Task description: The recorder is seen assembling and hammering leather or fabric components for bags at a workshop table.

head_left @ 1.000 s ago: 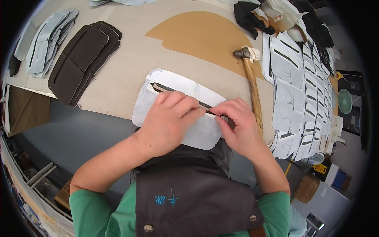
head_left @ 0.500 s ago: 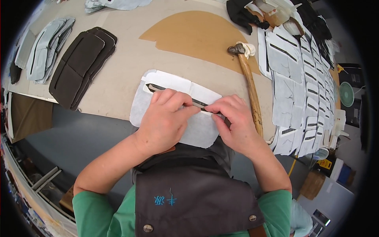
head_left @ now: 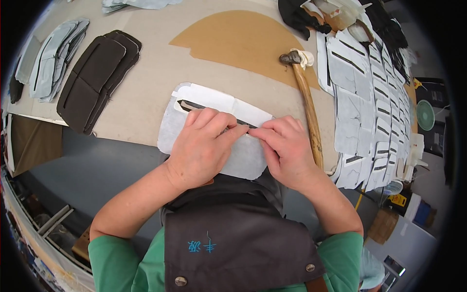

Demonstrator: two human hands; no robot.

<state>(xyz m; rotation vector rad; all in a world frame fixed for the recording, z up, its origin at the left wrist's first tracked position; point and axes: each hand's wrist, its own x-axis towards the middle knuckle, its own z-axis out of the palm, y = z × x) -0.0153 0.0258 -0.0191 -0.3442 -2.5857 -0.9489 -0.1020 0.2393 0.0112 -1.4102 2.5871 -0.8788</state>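
At the table's near edge lies a white-and-grey backed fabric panel, its front part hanging over toward my apron. A long slot in it shows a dark strip running from upper left to right. My left hand rests over the panel with fingers curled, thumb and forefinger at the strip. From the other side my right hand pinches the strip's edge, its fingertips almost touching the left ones. The fingers cover the middle of the slot and the panel's right end.
A wooden-handled hammer lies right of the panel, its head on a brown curved sheet. Overlapping white panels with dark slots cover the right side. Dark brown fabric pieces and grey panels are stacked at left.
My right hand's fingertips have moved left along the strip, closer to the left hand's fingertips. The left hand stays nearly in place.
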